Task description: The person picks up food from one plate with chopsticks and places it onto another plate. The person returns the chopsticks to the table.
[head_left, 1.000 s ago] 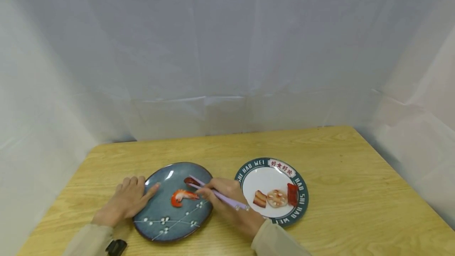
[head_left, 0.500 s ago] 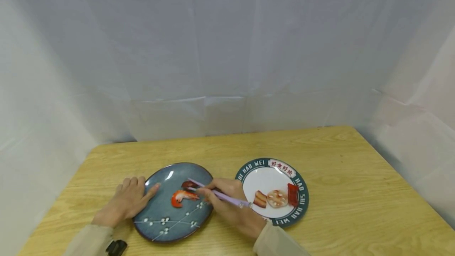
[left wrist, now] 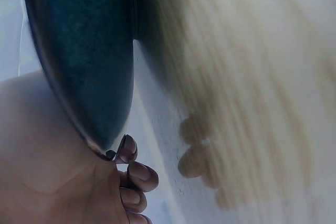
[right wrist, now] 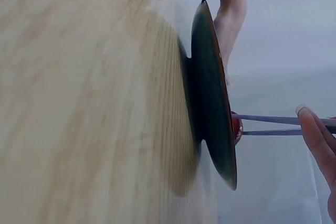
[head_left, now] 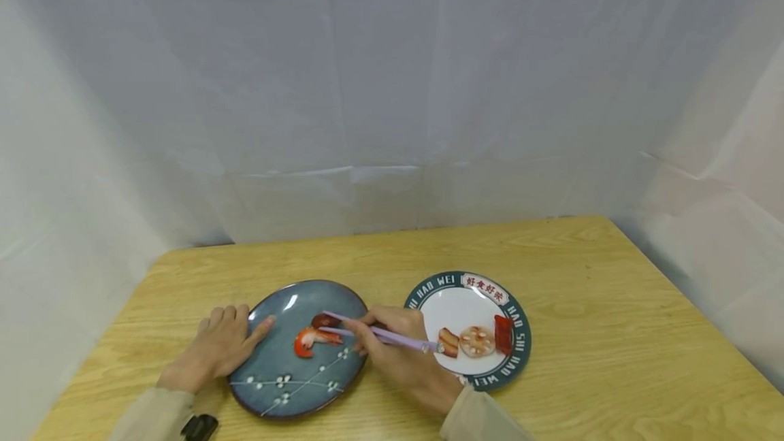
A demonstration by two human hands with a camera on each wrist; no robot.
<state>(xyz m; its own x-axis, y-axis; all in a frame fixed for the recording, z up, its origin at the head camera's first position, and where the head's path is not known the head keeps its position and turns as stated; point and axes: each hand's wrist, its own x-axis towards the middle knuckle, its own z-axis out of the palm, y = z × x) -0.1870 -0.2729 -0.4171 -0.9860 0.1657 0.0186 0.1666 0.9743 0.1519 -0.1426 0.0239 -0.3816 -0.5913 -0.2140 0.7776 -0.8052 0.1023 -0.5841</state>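
A blue plate (head_left: 275, 352) with a white blossom pattern lies on the table at the left. My left hand (head_left: 217, 346) holds its left rim, the thumb over the edge and the fingers outside and below it. In my right hand (head_left: 398, 352) is a pair of lilac chopsticks (head_left: 404, 341), held over the plate's right side. Their tips lie apart, on either side of a small dark reddish-brown food piece (head_left: 324, 320) whose kind I cannot tell. Just below it on the plate is an orange-red shrimp (head_left: 304, 341). The right wrist view shows the chopsticks (right wrist: 273, 120) reaching past the plate rim (right wrist: 223, 77).
To the right stands a white plate (head_left: 437, 312) with a green lettered rim. On it lie a streaky meat slice (head_left: 449, 344), a lotus root slice (head_left: 477, 341) and a red piece (head_left: 503, 334). The wooden table (head_left: 600, 318) backs onto a pale sheet (head_left: 392, 87).
The chopstick tips have shifted slightly down and left, and the brown piece has moved a little left toward the shrimp. The chopsticks' back ends have swung right and up. The left hand stays still.
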